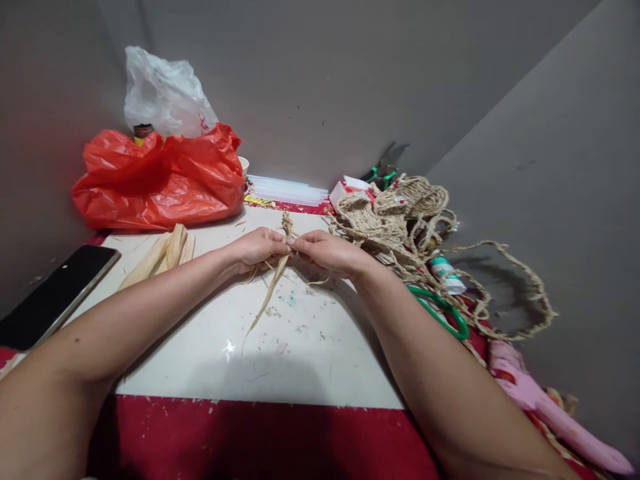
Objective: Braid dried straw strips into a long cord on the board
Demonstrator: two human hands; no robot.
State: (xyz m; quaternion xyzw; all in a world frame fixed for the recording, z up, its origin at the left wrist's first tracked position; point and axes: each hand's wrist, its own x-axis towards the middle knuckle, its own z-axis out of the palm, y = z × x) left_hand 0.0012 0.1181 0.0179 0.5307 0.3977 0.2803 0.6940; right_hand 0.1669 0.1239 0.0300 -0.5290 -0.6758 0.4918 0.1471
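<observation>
My left hand [261, 249] and my right hand [327, 252] meet over the middle of the white board, fingertips pinched together on a bundle of dry husk strips [273, 287]. One long, pale strip hangs down toward me from between the fingers, and shorter ends stick out at the sides. A knotted or braided end [287, 223] points away from me just beyond the fingertips. The exact grip of each finger is partly hidden. Loose flat husks [173, 250] lie behind my left forearm.
Coiled braided rope [395, 220] is piled at right, near green-handled scissors [447, 313] and a pink glue gun [540, 393]. A red plastic bag [165, 180] stands back left, a phone [55, 290] at left. Clear sticks [290, 190] lie by the wall. Scraps dot the white board [200, 373].
</observation>
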